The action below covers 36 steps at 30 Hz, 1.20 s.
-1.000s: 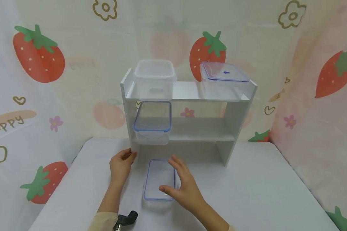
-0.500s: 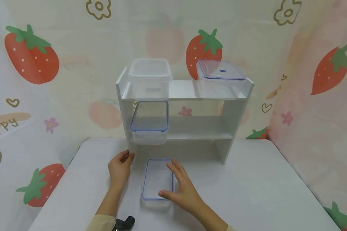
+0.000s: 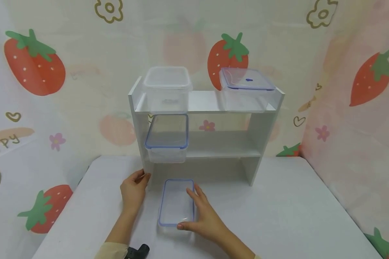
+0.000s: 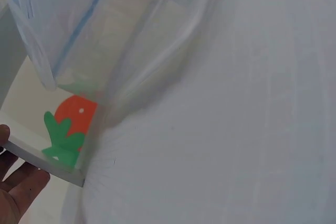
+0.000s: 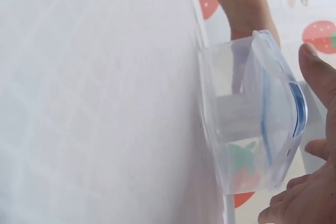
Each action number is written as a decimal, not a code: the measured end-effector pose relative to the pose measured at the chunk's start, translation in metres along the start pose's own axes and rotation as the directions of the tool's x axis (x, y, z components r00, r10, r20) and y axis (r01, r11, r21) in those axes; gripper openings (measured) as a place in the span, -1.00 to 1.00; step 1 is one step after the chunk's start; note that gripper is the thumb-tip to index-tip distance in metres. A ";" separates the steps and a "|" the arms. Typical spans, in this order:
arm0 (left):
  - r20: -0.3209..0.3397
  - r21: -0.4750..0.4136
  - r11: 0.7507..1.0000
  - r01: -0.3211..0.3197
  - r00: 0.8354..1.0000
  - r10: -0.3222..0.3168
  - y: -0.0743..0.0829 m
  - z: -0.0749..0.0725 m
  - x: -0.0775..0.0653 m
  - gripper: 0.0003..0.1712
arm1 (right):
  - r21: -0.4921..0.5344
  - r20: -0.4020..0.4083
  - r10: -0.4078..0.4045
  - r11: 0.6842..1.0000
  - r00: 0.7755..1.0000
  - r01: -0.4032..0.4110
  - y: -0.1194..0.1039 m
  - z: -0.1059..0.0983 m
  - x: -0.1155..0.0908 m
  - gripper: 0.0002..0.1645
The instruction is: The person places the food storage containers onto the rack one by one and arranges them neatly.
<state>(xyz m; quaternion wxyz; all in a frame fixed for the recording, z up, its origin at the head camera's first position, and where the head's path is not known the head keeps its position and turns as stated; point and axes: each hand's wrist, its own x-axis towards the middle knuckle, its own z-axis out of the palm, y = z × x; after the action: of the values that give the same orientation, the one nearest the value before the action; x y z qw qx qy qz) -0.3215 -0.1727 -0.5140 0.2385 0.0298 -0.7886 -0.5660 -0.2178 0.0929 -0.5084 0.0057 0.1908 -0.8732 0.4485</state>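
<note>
A clear lidded food container (image 3: 175, 202) with a blue rim lies on the white table before a white shelf unit (image 3: 225, 144). My right hand (image 3: 207, 220) hovers at its right side, thumb near the front corner and fingers near the right edge. In the right wrist view the thumb and fingers of that hand (image 5: 302, 192) are spread apart beside the container's lid (image 5: 286, 114), with no firm hold visible. My left hand (image 3: 134, 190) pinches the front edge of the unit's left side panel; the left wrist view has the thumb and fingers (image 4: 32, 184) on either side of that edge.
Another blue-rimmed container (image 3: 167, 133) stands at the left of the middle shelf. On the top shelf are a white-lidded container (image 3: 167, 91) at left and a blue-lidded one (image 3: 247, 84) at right. A black device (image 3: 138, 251) is by the left wrist. Strawberry-print curtain (image 3: 188, 36) hangs behind.
My right hand has come down a little closer to the container on the table. The left hand keeps its place on the panel. The head view has shifted slightly.
</note>
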 end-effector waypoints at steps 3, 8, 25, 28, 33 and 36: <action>0.004 -0.001 1.000 0.001 1.000 -0.001 0.000 -0.001 -0.001 -0.67 | -0.019 0.022 0.024 1.000 0.999 -0.023 0.001 0.003 0.000 0.42; 0.010 -0.009 1.000 0.002 1.000 -0.002 0.000 -0.002 -0.001 -0.68 | -0.036 0.066 0.031 0.999 0.997 -0.029 0.004 0.006 -0.001 0.54; 0.008 0.001 1.000 0.007 1.000 -0.007 0.001 -0.002 -0.001 -0.69 | -0.038 0.065 -0.047 0.998 0.997 0.049 0.021 0.020 0.000 0.67; 0.010 0.007 1.000 0.008 1.000 -0.008 0.001 -0.002 -0.001 -0.69 | -0.044 0.043 -0.060 0.997 0.997 0.062 0.023 0.021 0.001 0.61; 0.010 0.005 1.000 0.012 1.000 -0.012 0.000 -0.002 -0.001 -0.68 | -0.052 0.022 -0.053 0.997 0.998 0.054 0.022 0.021 0.001 0.56; 0.006 -0.001 1.000 0.006 1.000 -0.006 -0.001 -0.002 0.000 -0.68 | -0.054 0.019 -0.052 0.997 0.998 0.053 0.022 0.021 0.002 0.56</action>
<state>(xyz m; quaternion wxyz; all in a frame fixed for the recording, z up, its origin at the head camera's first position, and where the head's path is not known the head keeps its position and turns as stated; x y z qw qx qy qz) -0.3210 -0.1755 -0.5146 0.2344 0.0303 -0.7888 -0.5674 -0.2232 0.0873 -0.5376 0.0150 0.2175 -0.8797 0.4226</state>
